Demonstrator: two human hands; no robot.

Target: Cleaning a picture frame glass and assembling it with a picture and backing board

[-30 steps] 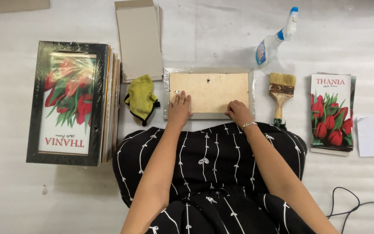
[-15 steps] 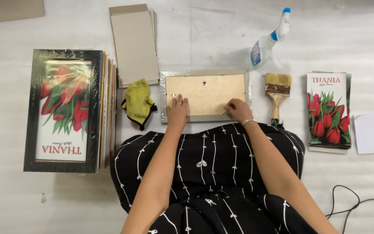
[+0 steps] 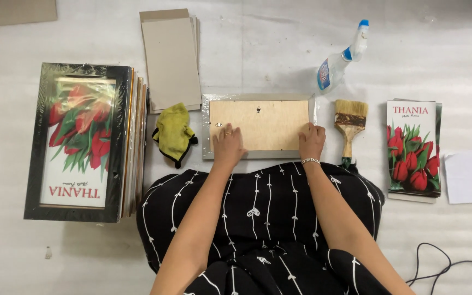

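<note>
The picture frame [image 3: 259,125] lies face down, long axis left to right; left hand [image 3: 228,145] and right hand [image 3: 312,141] press its near edge, fingers flat, gripping nothing

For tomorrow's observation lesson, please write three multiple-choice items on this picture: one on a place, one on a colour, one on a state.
1. Where does the paintbrush lie?
A. Right of the picture frame
B. On the stack of framed prints
C. Under the yellow cloth

2. What colour is the cap of the spray bottle?
A. Red
B. Blue
C. Green

3. How does the picture frame lie?
A. Standing upright
B. Glass side up
C. Back side up, both hands resting on it

Answers:
1. A, the brush lies just past the frame's right edge.
2. B, the nozzle and collar are blue.
3. C, the plain wooden backing board faces up, with the left hand and right hand flat on its lower corners.
</note>
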